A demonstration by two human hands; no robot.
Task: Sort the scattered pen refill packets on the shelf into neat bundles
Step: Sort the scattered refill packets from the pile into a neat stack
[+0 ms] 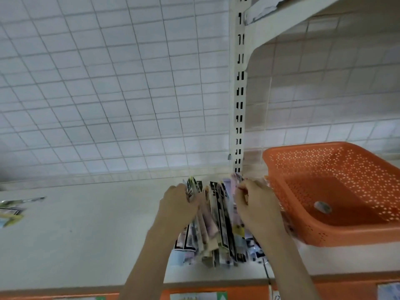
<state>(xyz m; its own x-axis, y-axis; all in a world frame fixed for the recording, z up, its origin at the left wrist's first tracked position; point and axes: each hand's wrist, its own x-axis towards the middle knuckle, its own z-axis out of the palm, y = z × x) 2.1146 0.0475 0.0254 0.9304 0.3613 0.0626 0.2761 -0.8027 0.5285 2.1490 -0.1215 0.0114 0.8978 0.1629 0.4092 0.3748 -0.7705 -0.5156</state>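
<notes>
A thick fan of long, narrow pen refill packets (218,221), black, white and pale purple, stands on edge on the white shelf (86,234). My left hand (177,204) grips the left side of the fan near its top, fingers curled round the packets. My right hand (257,204) holds the right side, thumb and fingers pinching packets near their upper ends. A few more packets (10,211) lie scattered at the shelf's far left edge.
An orange perforated plastic basket (346,237) sits on the shelf just right of my right hand, with a small round object (323,207) inside. A white slotted upright (239,94) and wire grid back panel stand behind. An upper shelf overhangs top right.
</notes>
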